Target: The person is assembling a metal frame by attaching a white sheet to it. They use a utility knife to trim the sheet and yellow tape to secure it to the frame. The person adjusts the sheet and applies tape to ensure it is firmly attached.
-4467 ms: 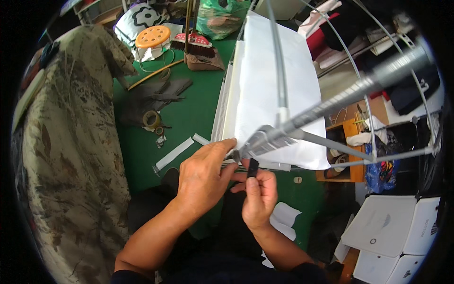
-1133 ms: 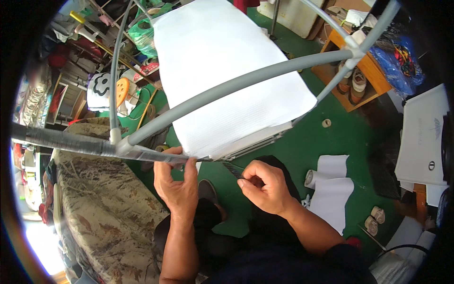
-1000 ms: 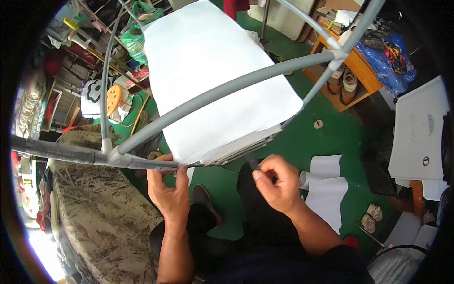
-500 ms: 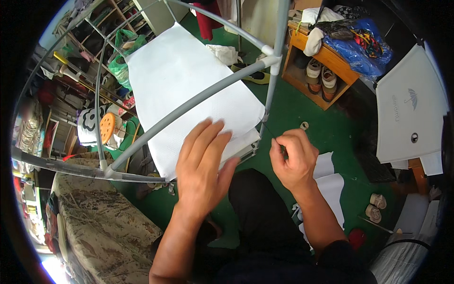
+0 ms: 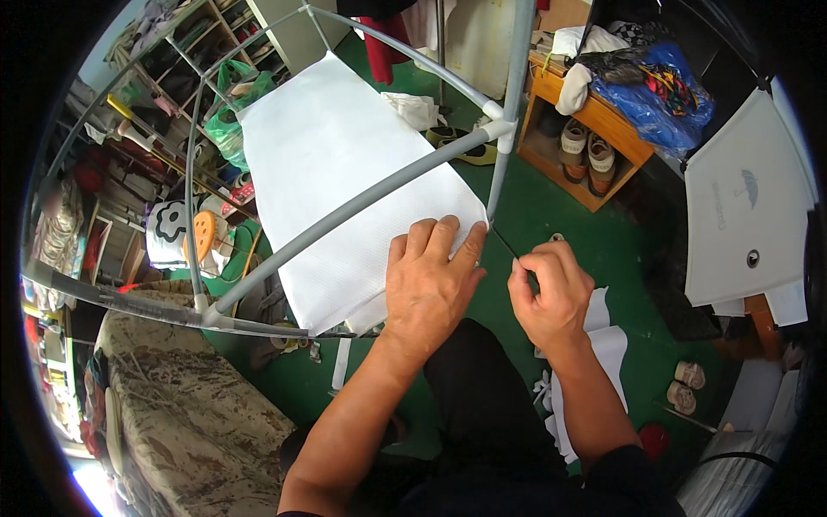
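We see the left hand (image 5: 428,289) pressed flat, fingers spread, on the near corner of the white fabric sheet (image 5: 345,172) draped w/ the grey tube frame (image 5: 362,200), right hand (image 5: 551,293) just beside, pinched shut on a thin dark thread (image 5: 508,246).

White woven sheet (image 5: 345,164) lies flat under the grey tube frame (image 5: 362,202), running toward 11 o'clock; thin dark thread (image 5: 504,243) taut at its near corner.

Head cam, fisheye, looks steeply down, close on hands.
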`<control>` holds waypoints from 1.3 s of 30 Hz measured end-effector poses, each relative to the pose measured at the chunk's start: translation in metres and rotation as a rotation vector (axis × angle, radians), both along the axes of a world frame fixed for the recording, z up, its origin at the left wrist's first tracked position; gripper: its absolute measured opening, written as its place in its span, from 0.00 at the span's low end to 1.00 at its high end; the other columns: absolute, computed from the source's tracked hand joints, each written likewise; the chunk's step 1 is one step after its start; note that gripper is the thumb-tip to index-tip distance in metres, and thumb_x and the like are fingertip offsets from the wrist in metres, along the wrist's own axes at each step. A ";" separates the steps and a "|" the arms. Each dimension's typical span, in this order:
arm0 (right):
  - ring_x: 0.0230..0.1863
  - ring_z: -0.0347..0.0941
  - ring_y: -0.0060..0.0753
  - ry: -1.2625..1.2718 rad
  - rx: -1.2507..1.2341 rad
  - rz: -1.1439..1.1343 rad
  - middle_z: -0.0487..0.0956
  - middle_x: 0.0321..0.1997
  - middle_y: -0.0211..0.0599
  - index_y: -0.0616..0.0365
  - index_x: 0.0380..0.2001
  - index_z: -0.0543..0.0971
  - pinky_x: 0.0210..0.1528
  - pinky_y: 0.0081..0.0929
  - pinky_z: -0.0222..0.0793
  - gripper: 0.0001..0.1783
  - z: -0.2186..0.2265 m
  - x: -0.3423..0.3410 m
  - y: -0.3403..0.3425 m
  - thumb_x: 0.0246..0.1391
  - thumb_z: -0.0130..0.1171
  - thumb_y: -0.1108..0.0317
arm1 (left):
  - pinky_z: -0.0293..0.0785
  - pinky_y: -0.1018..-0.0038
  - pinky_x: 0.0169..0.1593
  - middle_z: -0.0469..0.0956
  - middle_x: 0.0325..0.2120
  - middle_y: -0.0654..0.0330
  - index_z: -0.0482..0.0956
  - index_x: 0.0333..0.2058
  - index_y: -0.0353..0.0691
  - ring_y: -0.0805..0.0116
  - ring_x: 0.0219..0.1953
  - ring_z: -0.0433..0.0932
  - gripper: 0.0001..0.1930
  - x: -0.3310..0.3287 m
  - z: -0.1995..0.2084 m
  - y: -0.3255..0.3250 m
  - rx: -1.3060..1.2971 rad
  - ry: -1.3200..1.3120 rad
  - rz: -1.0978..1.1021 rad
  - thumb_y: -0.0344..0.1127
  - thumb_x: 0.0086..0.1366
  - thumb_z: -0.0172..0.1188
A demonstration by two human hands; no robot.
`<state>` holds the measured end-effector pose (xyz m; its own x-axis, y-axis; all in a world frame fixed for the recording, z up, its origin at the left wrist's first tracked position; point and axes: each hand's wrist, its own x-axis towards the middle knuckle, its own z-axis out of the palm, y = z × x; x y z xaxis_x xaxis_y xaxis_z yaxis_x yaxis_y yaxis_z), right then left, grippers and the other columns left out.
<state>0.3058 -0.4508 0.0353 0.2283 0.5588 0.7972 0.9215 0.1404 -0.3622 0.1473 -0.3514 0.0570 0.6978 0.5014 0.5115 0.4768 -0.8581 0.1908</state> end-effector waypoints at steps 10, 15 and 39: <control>0.25 0.77 0.38 -0.016 -0.038 -0.016 0.75 0.30 0.34 0.55 0.28 0.75 0.23 0.32 0.71 0.13 -0.004 -0.007 0.014 0.45 0.69 0.82 | 0.70 0.61 0.52 0.77 0.57 0.66 0.84 0.53 0.48 0.59 0.54 0.74 0.29 -0.001 -0.006 0.001 0.037 -0.043 -0.036 0.34 0.48 0.77; 0.25 0.77 0.38 -0.017 -0.039 -0.013 0.75 0.31 0.34 0.55 0.28 0.74 0.24 0.33 0.72 0.13 -0.006 -0.007 0.020 0.45 0.69 0.81 | 0.70 0.62 0.53 0.78 0.57 0.66 0.84 0.52 0.48 0.59 0.55 0.73 0.30 0.000 -0.008 0.002 0.024 -0.043 -0.044 0.34 0.47 0.78; 0.25 0.77 0.40 -0.033 0.000 0.000 0.76 0.31 0.35 0.55 0.29 0.74 0.23 0.34 0.72 0.14 -0.018 -0.001 0.030 0.45 0.69 0.82 | 0.71 0.62 0.52 0.77 0.55 0.65 0.84 0.53 0.49 0.59 0.53 0.75 0.31 -0.001 -0.010 0.002 0.021 -0.058 -0.053 0.34 0.46 0.78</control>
<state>0.3052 -0.4210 0.0170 0.2021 0.5588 0.8043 0.9329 0.1401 -0.3317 0.1466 -0.3490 0.0470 0.6918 0.4536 0.5619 0.4194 -0.8858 0.1988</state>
